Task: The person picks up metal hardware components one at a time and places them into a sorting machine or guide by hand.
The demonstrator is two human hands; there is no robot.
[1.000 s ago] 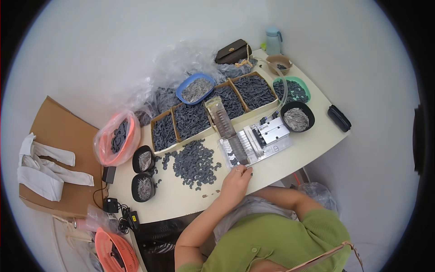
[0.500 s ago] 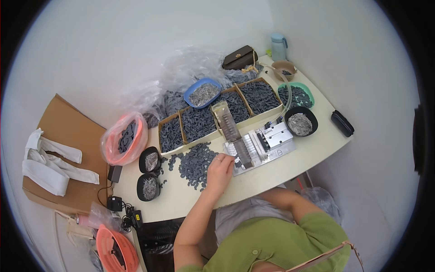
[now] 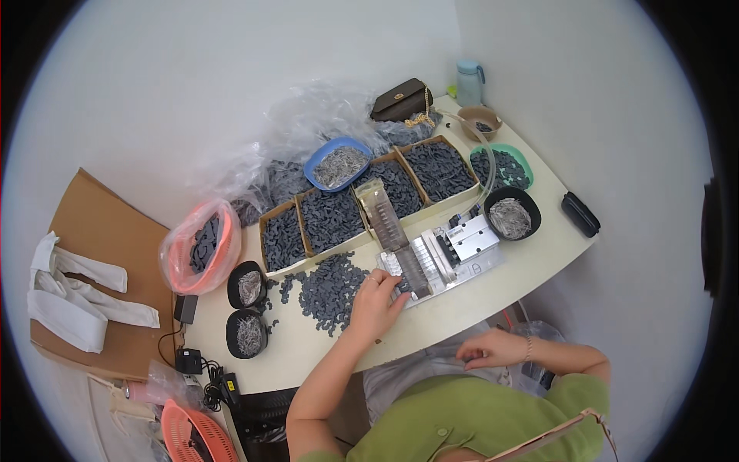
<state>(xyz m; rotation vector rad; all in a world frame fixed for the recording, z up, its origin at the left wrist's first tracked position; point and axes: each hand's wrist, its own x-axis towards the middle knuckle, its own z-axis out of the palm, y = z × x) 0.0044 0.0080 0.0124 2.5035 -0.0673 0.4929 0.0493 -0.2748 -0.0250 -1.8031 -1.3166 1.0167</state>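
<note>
My left hand (image 3: 372,305) rests at the left end of a metal fixture (image 3: 466,271). Its thumb and fingers close in around a slotted block there, with dark grey bits at the fingertips; what they grip is too small to make out. A hinged clear ribbed cover (image 3: 383,219) stands raised from the fixture's back edge. Beside that hand spreads a loose pile of small dark grey curved parts (image 3: 331,292). In front of the table edge, above my lap, hovers my right hand (image 3: 493,348), its fingers loosely bent and apart, with nothing visible in them.
Cardboard trays (image 3: 332,248) of grey parts line the back, with a blue dish (image 3: 309,171) of metal pins on top. Black bowls of pins (image 3: 231,339) (image 3: 536,215) stand left and right. A green bowl (image 3: 528,165), air tube (image 3: 493,165) and black case (image 3: 580,214) are at right.
My right hand has risen into view from below the table edge, moving left. My left hand has shifted slightly down, its fingers still at the fixture's left end. The view has moved a little.
</note>
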